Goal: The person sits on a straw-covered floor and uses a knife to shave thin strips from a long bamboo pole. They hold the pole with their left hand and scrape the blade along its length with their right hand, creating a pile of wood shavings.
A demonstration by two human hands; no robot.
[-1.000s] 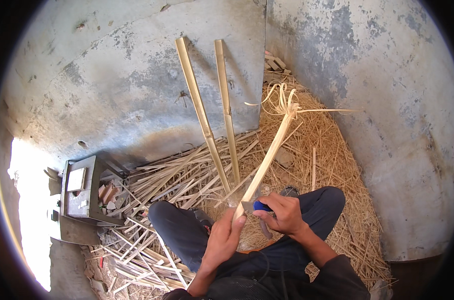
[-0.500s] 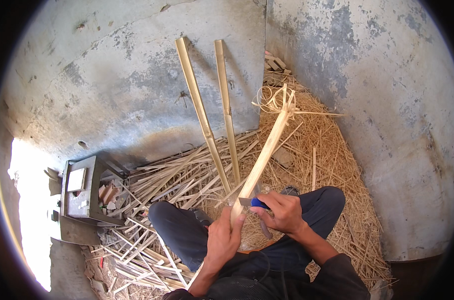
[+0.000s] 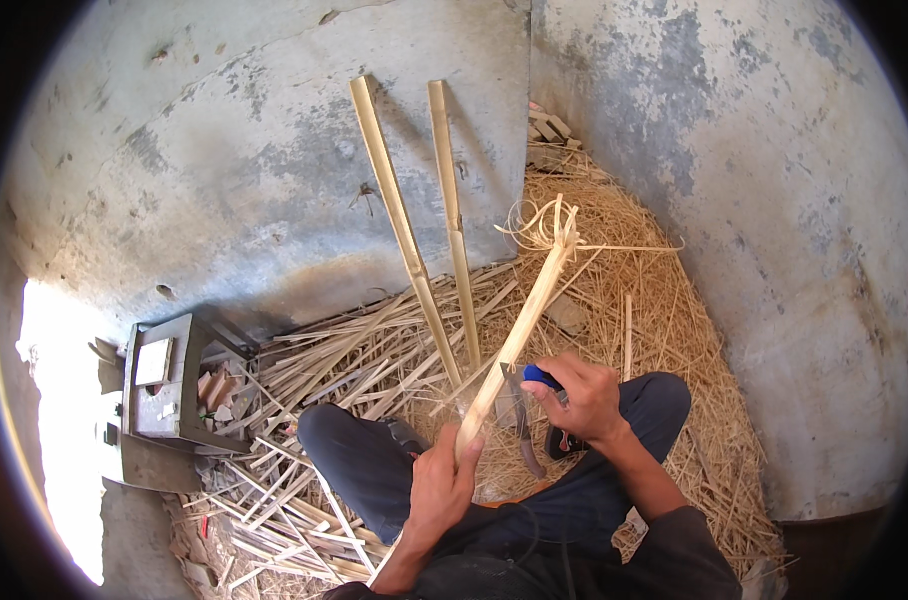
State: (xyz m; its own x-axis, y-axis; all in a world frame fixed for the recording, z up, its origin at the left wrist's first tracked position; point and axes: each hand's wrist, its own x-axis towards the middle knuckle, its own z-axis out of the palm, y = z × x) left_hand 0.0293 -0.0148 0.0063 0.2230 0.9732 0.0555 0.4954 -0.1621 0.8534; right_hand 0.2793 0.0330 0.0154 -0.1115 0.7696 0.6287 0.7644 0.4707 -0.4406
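Gripped near its lower end by my left hand [image 3: 439,485], a pale bamboo strip [image 3: 529,325] slants up and to the right. Thin curled shavings [image 3: 549,228] hang at its far end. In my closed right hand [image 3: 584,400] is a knife [image 3: 542,376] with a blue handle. Its blade lies against or close to the right edge of the bamboo strip, partway along; exact contact cannot be made out. Just below, a dark curved blade [image 3: 524,430] stands between my legs, its base hidden.
Two long split bamboo pieces [image 3: 399,215] [image 3: 452,210] lean on the grey wall [image 3: 264,150] ahead. Cut strips [image 3: 354,345] are heaped at the left, near a worn wooden stool-like frame [image 3: 179,400]. Straw-like shavings [image 3: 614,270] cover the floor to the right. My folded legs flank the work.
My right hand and the knife have moved up along the bamboo strip and slightly right. The strip's far end has dropped a little toward me. My left hand keeps its grip.
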